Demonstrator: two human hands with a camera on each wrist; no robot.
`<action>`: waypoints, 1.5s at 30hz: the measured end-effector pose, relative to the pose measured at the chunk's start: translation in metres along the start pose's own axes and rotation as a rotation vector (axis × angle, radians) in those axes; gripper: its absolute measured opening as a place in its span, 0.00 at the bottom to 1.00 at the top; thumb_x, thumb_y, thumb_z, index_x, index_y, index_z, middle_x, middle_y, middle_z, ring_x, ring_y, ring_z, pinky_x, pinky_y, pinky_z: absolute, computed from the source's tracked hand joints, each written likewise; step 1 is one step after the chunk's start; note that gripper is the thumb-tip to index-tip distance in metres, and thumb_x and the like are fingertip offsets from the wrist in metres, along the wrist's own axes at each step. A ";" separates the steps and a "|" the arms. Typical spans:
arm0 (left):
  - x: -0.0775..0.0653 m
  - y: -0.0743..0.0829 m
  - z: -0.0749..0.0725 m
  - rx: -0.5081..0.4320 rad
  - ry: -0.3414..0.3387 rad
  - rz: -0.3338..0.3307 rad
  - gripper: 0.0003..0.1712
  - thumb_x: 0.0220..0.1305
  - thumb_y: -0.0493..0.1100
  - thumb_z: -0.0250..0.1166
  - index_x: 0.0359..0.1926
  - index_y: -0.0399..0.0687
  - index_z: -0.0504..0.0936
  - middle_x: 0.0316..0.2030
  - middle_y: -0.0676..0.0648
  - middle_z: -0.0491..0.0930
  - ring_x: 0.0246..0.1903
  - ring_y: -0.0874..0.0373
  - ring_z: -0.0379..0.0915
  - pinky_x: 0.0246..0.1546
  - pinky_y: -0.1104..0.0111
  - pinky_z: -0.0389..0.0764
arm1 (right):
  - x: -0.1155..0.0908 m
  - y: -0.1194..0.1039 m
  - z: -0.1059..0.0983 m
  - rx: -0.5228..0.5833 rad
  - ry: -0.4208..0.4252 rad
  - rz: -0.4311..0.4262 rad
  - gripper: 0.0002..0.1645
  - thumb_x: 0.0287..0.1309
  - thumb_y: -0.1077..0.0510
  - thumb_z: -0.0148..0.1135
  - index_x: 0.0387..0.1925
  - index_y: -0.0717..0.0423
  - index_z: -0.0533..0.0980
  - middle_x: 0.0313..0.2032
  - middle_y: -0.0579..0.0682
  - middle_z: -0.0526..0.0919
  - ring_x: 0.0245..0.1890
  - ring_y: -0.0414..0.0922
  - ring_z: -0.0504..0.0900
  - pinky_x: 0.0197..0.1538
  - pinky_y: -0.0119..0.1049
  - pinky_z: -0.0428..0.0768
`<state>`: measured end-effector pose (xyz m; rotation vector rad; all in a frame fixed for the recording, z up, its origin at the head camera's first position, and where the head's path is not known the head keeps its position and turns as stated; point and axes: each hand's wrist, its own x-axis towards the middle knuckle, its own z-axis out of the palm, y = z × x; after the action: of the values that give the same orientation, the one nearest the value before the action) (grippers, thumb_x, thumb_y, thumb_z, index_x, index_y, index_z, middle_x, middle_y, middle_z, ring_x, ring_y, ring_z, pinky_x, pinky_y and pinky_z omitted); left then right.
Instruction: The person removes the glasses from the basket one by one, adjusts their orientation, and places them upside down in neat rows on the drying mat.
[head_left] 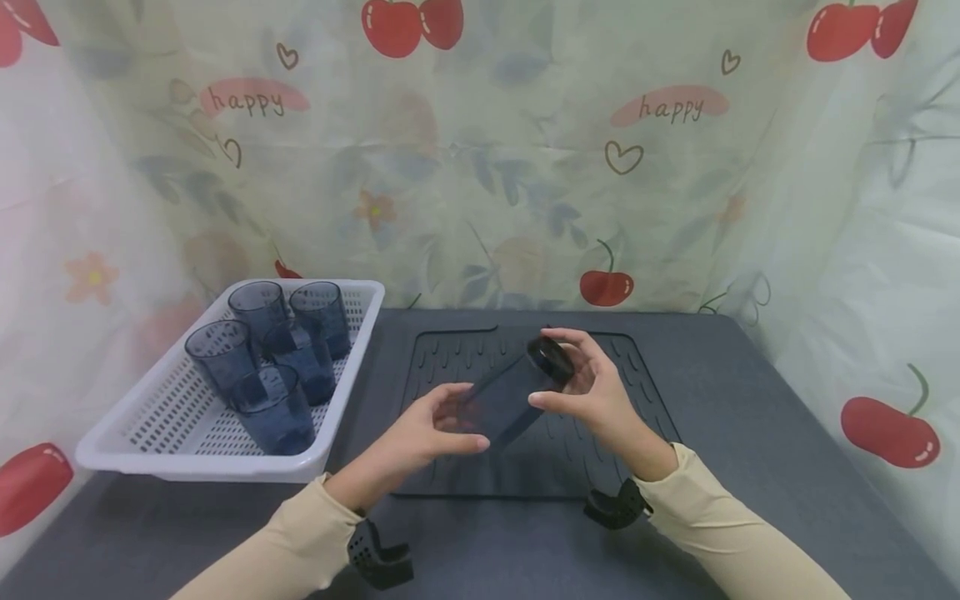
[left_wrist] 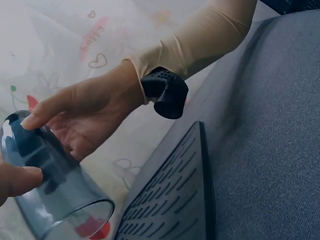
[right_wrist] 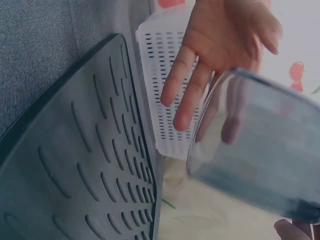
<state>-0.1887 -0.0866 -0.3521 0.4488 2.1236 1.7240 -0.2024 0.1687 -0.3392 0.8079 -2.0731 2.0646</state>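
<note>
A blue-tinted drinking glass (head_left: 510,398) is held tilted in the air, its thick dark base up to the right and its rim down to the left. My right hand (head_left: 603,404) grips the base end between thumb and fingers, as the left wrist view also shows. Around the rim end is my left hand (head_left: 423,433), thumb apart from the fingers. From the right wrist, the left hand (right_wrist: 225,42) shows fairly straight fingers beside and behind the glass (right_wrist: 260,145); whether they touch it I cannot tell.
Beneath the hands lies a dark ridged drying mat (head_left: 442,479) on a grey-covered table (head_left: 750,400). On the left stands a white perforated basket (head_left: 142,429) with several similar glasses (head_left: 273,412) in it. A printed curtain (head_left: 480,208) hangs behind and at both sides.
</note>
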 end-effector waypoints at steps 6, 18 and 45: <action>-0.004 -0.005 -0.008 0.022 0.006 -0.007 0.41 0.59 0.43 0.69 0.69 0.41 0.60 0.65 0.33 0.66 0.63 0.39 0.66 0.59 0.48 0.72 | 0.002 0.000 -0.003 -0.018 0.036 0.034 0.46 0.47 0.71 0.71 0.67 0.58 0.61 0.56 0.47 0.75 0.54 0.41 0.78 0.49 0.30 0.80; -0.008 -0.016 -0.017 0.136 -0.088 -0.025 0.29 0.61 0.43 0.66 0.61 0.36 0.70 0.53 0.38 0.78 0.50 0.52 0.76 0.53 0.56 0.76 | 0.011 0.004 -0.014 -0.120 0.081 0.075 0.45 0.47 0.68 0.73 0.66 0.52 0.64 0.58 0.51 0.74 0.53 0.39 0.79 0.52 0.29 0.80; -0.009 -0.019 -0.016 0.115 -0.112 -0.039 0.28 0.61 0.41 0.66 0.60 0.35 0.71 0.51 0.38 0.78 0.48 0.54 0.77 0.51 0.59 0.78 | 0.050 0.001 -0.052 -0.392 0.187 0.127 0.45 0.49 0.60 0.74 0.68 0.47 0.64 0.60 0.52 0.73 0.51 0.35 0.77 0.53 0.27 0.77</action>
<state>-0.1882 -0.1083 -0.3669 0.5192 2.1443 1.5241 -0.2607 0.2037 -0.3147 0.4155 -2.3574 1.6251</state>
